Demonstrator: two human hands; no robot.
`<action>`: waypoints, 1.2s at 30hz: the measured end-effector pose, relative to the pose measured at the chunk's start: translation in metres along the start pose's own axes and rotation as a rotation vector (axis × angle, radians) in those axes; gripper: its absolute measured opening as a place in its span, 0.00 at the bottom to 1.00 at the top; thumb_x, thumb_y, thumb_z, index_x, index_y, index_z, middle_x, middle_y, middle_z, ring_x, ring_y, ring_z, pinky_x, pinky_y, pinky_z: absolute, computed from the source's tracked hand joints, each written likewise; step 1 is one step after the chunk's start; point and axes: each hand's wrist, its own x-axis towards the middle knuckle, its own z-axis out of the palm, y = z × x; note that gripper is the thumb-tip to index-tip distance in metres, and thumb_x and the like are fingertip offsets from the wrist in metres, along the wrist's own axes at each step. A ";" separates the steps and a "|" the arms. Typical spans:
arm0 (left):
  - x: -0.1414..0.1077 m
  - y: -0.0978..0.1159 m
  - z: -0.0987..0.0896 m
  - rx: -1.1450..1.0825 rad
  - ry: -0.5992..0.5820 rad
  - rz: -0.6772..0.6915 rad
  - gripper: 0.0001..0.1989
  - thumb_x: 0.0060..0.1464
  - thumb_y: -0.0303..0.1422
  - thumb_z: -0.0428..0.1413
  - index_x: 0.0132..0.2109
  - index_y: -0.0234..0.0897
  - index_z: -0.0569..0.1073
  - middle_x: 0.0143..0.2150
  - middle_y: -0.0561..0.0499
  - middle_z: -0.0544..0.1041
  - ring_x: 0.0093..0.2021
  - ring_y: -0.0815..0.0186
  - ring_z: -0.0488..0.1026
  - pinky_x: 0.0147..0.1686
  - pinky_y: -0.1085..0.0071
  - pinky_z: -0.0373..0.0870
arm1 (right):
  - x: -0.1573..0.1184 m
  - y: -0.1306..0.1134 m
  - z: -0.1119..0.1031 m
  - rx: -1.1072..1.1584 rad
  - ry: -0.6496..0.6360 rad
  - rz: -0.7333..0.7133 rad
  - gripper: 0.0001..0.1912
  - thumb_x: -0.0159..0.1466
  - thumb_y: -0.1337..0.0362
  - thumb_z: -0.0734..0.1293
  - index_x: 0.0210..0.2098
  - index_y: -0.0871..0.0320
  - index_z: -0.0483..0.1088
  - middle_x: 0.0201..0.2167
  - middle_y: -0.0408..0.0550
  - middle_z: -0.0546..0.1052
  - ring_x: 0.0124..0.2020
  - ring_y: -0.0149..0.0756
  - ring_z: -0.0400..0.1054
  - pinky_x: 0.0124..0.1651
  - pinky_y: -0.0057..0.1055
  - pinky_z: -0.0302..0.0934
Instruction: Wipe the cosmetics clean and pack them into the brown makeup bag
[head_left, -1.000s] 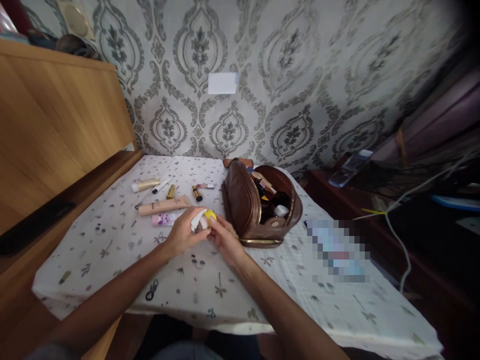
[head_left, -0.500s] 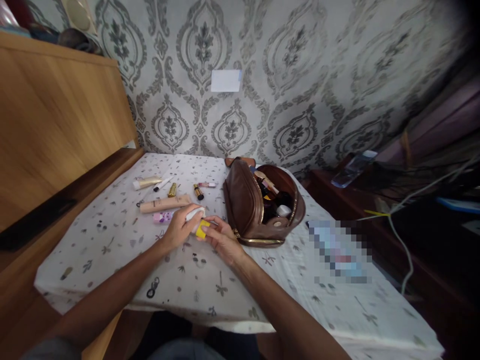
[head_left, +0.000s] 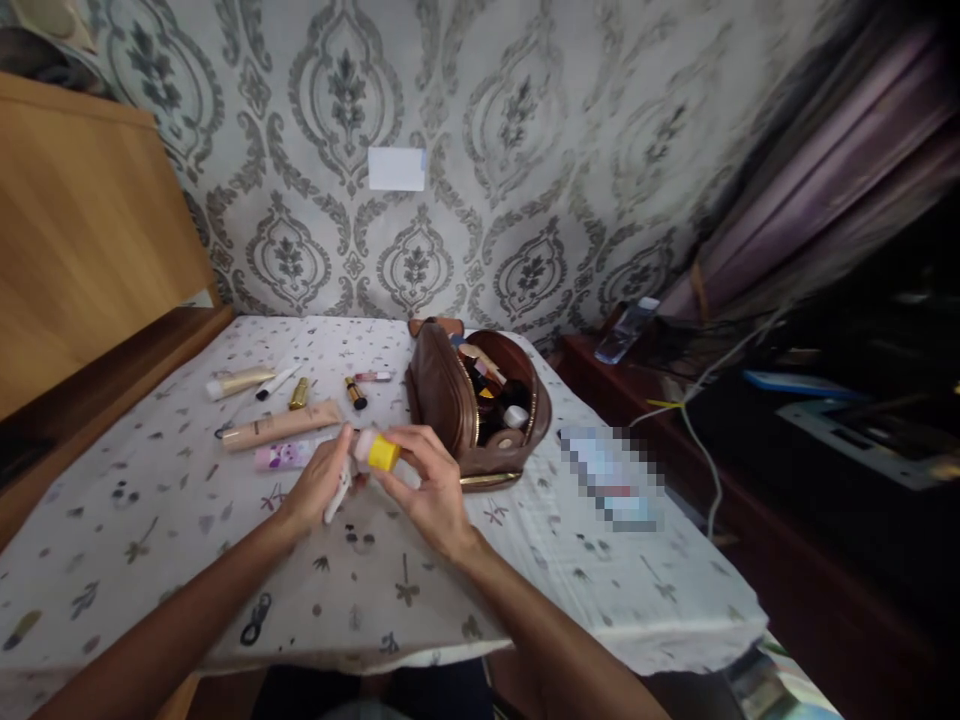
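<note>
So, far left there's a wooden cabinet [head_left: 82,190], cut off by the frame edge, then a peach tube [head_left: 281,425] lying on the tabletop [head_left: 187,520]. Just nearer is a pink-purple tube [head_left: 281,456], its right end hidden behind the left hand [head_left: 321,487]. That forearm comes up from the bottom left, palm turned inward, fingers round a crumpled white cloth [head_left: 339,495], though their tips are hard to make out. Right beside it, above the tabletop, is a small container with a yellow cap [head_left: 383,453], its far end partly covered. The right hand [head_left: 431,490] reaches in from the lower right, thumb below and fingers above, pinching the cap. Next comes an open brown bag [head_left: 442,395], contents jumbled, then a pixelated patch [head_left: 611,475] I can't read.
</note>
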 end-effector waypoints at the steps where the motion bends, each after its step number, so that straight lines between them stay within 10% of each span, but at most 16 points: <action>1: -0.002 0.005 0.003 -0.013 0.003 -0.007 0.32 0.58 0.62 0.42 0.28 0.38 0.68 0.22 0.53 0.70 0.22 0.67 0.68 0.22 0.73 0.65 | -0.001 -0.008 -0.008 -0.040 0.014 -0.030 0.15 0.59 0.63 0.73 0.47 0.52 0.74 0.46 0.51 0.75 0.49 0.39 0.71 0.52 0.38 0.71; 7: -0.018 0.062 0.035 0.277 -0.399 0.301 0.20 0.65 0.45 0.44 0.50 0.36 0.73 0.28 0.54 0.71 0.25 0.69 0.67 0.26 0.74 0.63 | 0.014 -0.064 -0.083 -0.090 0.267 -0.077 0.19 0.57 0.62 0.76 0.46 0.53 0.71 0.45 0.49 0.77 0.47 0.38 0.74 0.49 0.36 0.73; 13: -0.007 0.077 0.081 0.710 -0.614 0.493 0.29 0.66 0.36 0.43 0.71 0.33 0.50 0.30 0.52 0.73 0.29 0.64 0.71 0.31 0.70 0.63 | 0.039 -0.079 -0.142 -0.170 0.332 -0.056 0.17 0.57 0.58 0.77 0.43 0.53 0.74 0.42 0.48 0.79 0.46 0.39 0.75 0.48 0.38 0.74; 27: 0.002 0.031 0.088 0.840 -0.519 0.756 0.26 0.65 0.29 0.43 0.69 0.43 0.56 0.40 0.49 0.83 0.32 0.61 0.80 0.30 0.68 0.73 | 0.066 -0.053 -0.166 -0.725 -0.289 -0.032 0.20 0.62 0.64 0.72 0.53 0.53 0.72 0.48 0.48 0.78 0.45 0.40 0.74 0.49 0.38 0.69; 36: 0.004 0.031 0.087 0.889 -0.504 0.833 0.27 0.66 0.29 0.43 0.70 0.42 0.53 0.39 0.50 0.83 0.32 0.62 0.80 0.29 0.68 0.74 | 0.078 -0.036 -0.152 -1.064 -0.592 -0.022 0.09 0.58 0.67 0.75 0.37 0.60 0.73 0.37 0.49 0.78 0.44 0.44 0.71 0.52 0.41 0.61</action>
